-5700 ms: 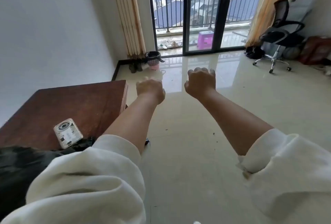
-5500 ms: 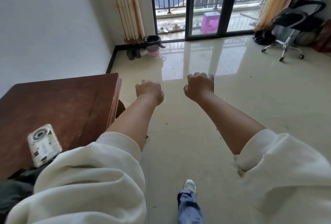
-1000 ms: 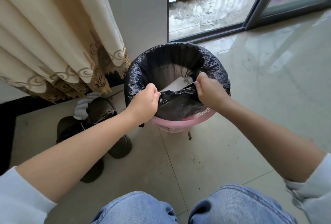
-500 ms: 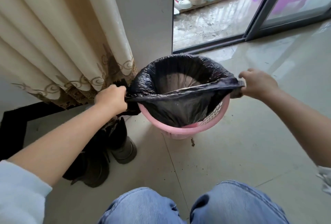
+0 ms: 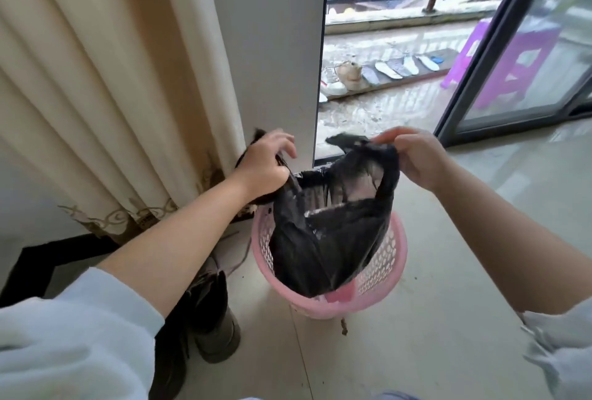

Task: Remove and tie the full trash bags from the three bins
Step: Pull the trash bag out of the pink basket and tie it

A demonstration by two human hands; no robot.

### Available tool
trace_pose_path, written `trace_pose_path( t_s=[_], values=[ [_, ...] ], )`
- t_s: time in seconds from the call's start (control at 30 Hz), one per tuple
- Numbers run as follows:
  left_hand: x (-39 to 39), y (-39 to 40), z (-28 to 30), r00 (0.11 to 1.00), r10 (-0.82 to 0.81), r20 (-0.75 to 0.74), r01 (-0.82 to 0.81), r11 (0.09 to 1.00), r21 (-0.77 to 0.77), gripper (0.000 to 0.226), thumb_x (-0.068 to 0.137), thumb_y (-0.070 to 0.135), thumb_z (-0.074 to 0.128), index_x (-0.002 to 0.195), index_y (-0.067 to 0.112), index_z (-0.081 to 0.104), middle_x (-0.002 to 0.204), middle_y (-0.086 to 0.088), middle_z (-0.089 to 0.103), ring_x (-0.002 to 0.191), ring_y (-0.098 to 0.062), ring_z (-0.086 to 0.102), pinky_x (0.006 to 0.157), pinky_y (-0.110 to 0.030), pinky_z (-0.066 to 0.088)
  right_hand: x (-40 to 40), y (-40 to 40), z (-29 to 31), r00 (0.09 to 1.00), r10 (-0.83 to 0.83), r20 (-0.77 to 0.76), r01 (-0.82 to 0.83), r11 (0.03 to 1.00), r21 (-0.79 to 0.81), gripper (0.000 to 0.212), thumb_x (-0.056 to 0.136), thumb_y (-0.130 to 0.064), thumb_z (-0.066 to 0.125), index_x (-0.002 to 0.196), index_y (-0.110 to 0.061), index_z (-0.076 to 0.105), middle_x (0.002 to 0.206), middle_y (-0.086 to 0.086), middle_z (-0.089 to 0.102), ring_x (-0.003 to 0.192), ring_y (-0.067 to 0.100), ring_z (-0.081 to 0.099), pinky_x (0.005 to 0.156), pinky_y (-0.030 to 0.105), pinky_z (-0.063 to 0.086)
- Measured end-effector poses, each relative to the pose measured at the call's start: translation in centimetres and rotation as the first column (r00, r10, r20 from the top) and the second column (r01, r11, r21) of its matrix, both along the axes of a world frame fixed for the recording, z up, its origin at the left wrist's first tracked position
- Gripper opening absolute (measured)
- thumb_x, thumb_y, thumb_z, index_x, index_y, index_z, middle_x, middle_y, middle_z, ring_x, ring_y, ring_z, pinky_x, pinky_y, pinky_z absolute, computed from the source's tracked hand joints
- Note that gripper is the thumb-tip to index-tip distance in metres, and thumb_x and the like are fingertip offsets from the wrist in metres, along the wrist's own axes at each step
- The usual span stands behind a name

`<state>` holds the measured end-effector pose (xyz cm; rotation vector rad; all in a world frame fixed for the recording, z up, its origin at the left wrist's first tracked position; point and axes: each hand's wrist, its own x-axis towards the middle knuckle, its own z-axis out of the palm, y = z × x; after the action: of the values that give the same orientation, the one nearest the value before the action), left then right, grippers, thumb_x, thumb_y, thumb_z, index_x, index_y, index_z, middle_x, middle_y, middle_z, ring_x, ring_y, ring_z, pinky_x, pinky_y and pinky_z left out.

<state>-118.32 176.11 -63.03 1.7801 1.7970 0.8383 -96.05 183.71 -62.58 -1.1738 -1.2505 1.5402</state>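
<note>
- My left hand [image 5: 262, 166] and right hand [image 5: 416, 156] each pinch one gathered edge of the black trash bag [image 5: 330, 223].
- It hangs half inside the pink bin [image 5: 384, 271] on the floor.
- I should lift evenly, then cross both edges into a knot.

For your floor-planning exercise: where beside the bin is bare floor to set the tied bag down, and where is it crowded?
Bare tile lies right of the pink bin, toward the sliding door. Left is crowded: boots and curtain.
</note>
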Motion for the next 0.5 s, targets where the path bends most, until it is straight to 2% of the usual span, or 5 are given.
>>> trace_pose_path(
  t_s=[0.07,0.13,0.23,0.37,0.5],
  values=[
    [1.3,-0.4,1.9,0.929,-0.038,0.368,0.026,0.999,0.035,0.029,0.076,-0.011,0.045,0.083,0.015,0.056,0.103,-0.007,0.06,0.101,-0.021,0.062,0.091,-0.031,0.046,0.0,-0.5,1.1,0.997,0.059,-0.052,-0.059,0.998,-0.008,0.045,0.078,0.013,0.032,0.058,-0.011,0.064,0.047,0.0,0.059,0.042,0.009,0.056,0.044,0.017,0.046],
    [2.0,-0.3,2.2,0.876,0.047,0.481,-0.067,0.997,0.025,0.024,0.08,-0.003,0.049,0.096,0.015,0.047,0.098,-0.007,0.052,0.066,-0.017,0.061,0.066,-0.023,0.051,-0.1,-1.0,1.3,0.963,0.117,0.241,-0.12,0.993,-0.004,0.017,0.092,-0.01,0.044,0.083,-0.014,0.058,0.065,0.002,0.058,0.049,0.01,0.056,0.046,0.02,0.043],
    [1.0,0.4,0.6,0.953,0.3,0.04,-0.287,0.938,-0.197,0.055,0.081,0.002,0.054,0.128,0.008,0.027,0.099,-0.016,0.057,0.067,-0.025,0.061,0.063,-0.029,0.049,-0.8,-1.3,0.4,0.432,0.231,0.872,-0.372,0.926,-0.062,0.052,0.081,-0.048,0.061,0.122,-0.018,0.048,0.104,0.002,0.058,0.086,0.017,0.055,0.064,0.029,0.05],
    [-1.1,-0.5,-0.9,0.919,0.065,-0.388,-0.294,0.769,-0.567,0.009,0.088,0.003,0.049,0.096,0.001,0.054,0.066,-0.008,0.071,0.049,-0.015,0.056,0.05,-0.022,0.039,-2.9,-2.1,-2.3,-0.316,0.101,0.943,-0.528,0.808,-0.264,0.065,0.074,-0.055,0.064,0.125,-0.017,0.053,0.126,0.004,0.058,0.119,0.025,0.05,0.097,0.036,0.043],
    [-2.1,-0.8,-2.0,0.735,-0.055,-0.676,-0.362,0.811,-0.459,0.034,0.09,0.0,0.042,0.123,-0.003,0.049,0.114,-0.015,0.06,0.097,-0.023,0.061,0.075,-0.029,0.052,-3.8,-2.4,-4.1,-0.441,-0.075,0.894,-0.658,0.704,-0.266,0.058,0.075,-0.056,0.062,0.117,-0.017,0.059,0.127,0.003,0.053,0.126,0.024,0.037,0.103,0.038,0.03]
  ],
)
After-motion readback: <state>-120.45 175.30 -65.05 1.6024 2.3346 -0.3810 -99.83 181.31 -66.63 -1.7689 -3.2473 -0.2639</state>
